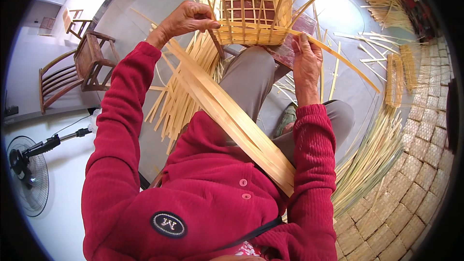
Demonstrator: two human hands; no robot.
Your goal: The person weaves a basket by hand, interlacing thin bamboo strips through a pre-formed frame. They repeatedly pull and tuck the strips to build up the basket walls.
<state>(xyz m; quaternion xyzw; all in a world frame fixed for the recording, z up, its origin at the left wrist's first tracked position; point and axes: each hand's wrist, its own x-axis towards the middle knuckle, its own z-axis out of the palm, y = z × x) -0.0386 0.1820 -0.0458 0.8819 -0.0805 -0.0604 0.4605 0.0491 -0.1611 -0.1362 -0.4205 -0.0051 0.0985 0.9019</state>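
A partly woven bamboo basket (280,0) rests in front of my knees, with loose uprights fanning out from its upper end. Along its near side runs a thin bamboo strip (343,58), its free end hanging out to the right. My left hand (193,18) is closed, pinching the strip at the basket's left corner. On the other side, my right hand (308,63) pinches the same strip between thumb and fingers, just off the right corner. A bundle of wide flat bamboo strips (232,116) lies slantwise across my lap.
Beneath the basket is a dark red bench (303,31). Cut strips (188,77) lie left of my legs; a long bundle (372,159) lies right. Woven pieces (403,150) are stacked along the right. A wooden chair (79,67) and a fan (28,174) stand left.
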